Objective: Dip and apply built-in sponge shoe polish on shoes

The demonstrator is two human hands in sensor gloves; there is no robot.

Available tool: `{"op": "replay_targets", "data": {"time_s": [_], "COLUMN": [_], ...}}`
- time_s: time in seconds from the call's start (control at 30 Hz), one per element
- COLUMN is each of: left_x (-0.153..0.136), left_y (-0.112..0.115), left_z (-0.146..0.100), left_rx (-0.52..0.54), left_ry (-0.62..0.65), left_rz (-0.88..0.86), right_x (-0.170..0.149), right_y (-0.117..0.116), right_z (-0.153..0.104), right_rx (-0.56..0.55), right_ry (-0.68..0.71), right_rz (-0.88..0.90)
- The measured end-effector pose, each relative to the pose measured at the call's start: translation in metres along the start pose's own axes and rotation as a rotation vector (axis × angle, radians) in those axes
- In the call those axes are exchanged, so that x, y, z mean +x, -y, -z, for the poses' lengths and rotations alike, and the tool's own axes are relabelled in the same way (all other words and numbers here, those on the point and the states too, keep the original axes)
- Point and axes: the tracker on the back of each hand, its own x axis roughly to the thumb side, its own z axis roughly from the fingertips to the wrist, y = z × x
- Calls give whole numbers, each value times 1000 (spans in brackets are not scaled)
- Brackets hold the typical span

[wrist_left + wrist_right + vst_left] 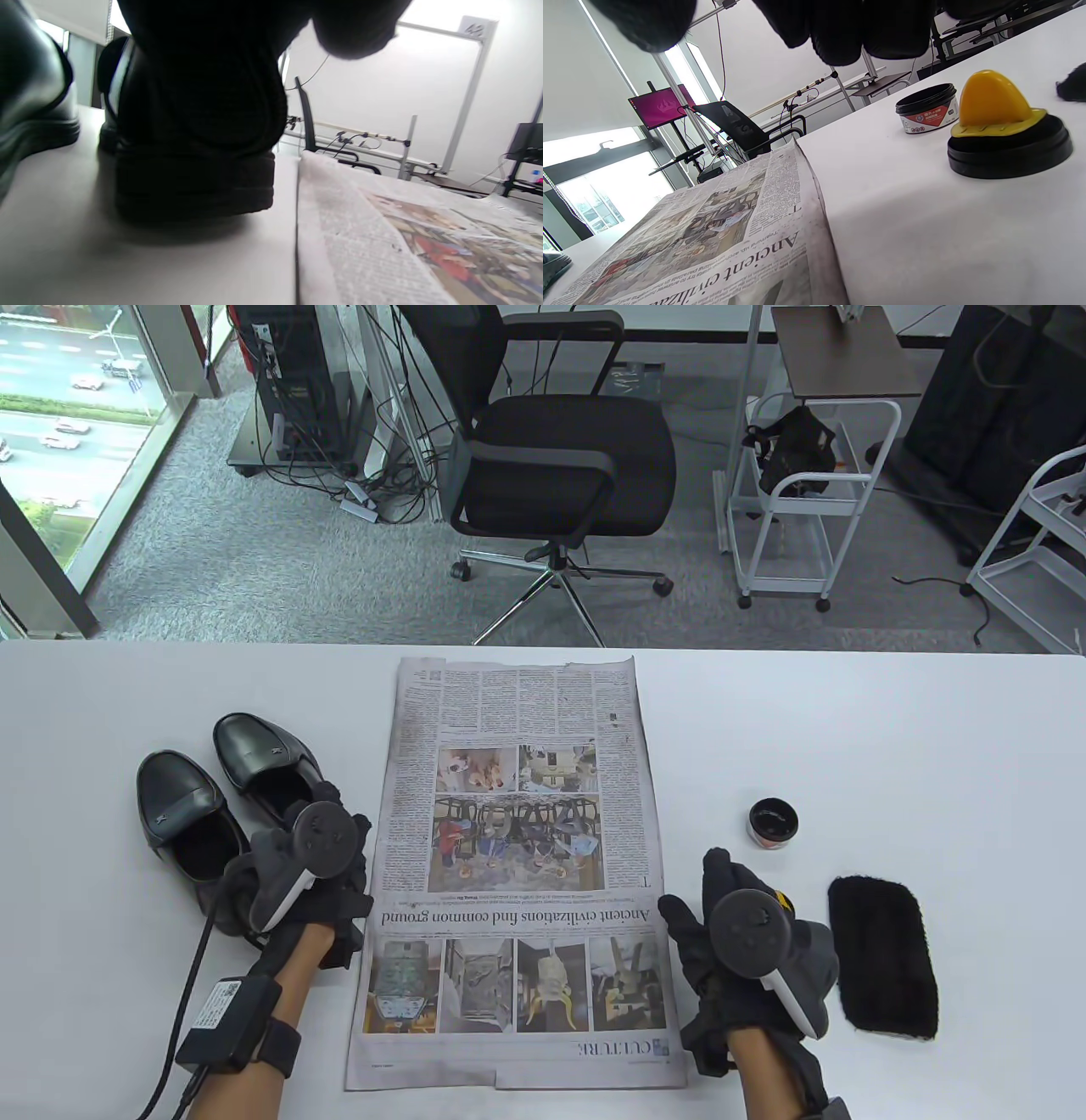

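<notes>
White surface w/ a newspaper spread flat in the middle. Left of it, two black loafers side by side, toes pointing far-left: left loafer and right loafer.

Left hand is at the heel end of the right loafer; left wrist view shows gloved fingers down over that heel, touching it. Can't tell if it's a firm grasp.

Right hand is just right of the newspaper's near half, above the surface, fingers loose & spread, holding nothing.

Right wrist view: yellow-handled sponge applicator sits on a black lid, on the surface under/beside the right hand. Open polish jar is farther away. Black cloth pad lies at the near right, apart from the jar.
</notes>
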Motion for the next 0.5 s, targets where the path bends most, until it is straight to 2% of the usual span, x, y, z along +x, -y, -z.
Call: {"op": "replay_targets", "data": {"time_s": [0.03, 0.13, 0.23, 0.37, 0.5], "left_x": [1, 3, 5, 6, -1], "left_y": [2, 5, 6, 6, -12], "left_z": [0, 2, 7, 8, -1], "left_rx": [-38, -42, -82, -139, -55], "left_ry": [-11, -27, -69, -47, -14], "left_rz": [36, 67, -24, -115, -190], "right_x": [0, 1, 0, -2, -2], "right_y": [0, 0, -1, -2, -2], "right_z": [0, 0, 1, 1, 1], "right_rx": [5, 6, 8, 18, 25], "right_ry": [0, 2, -5, -13, -14], "right_rz": [-1, -3, -11, -12, -19]}}
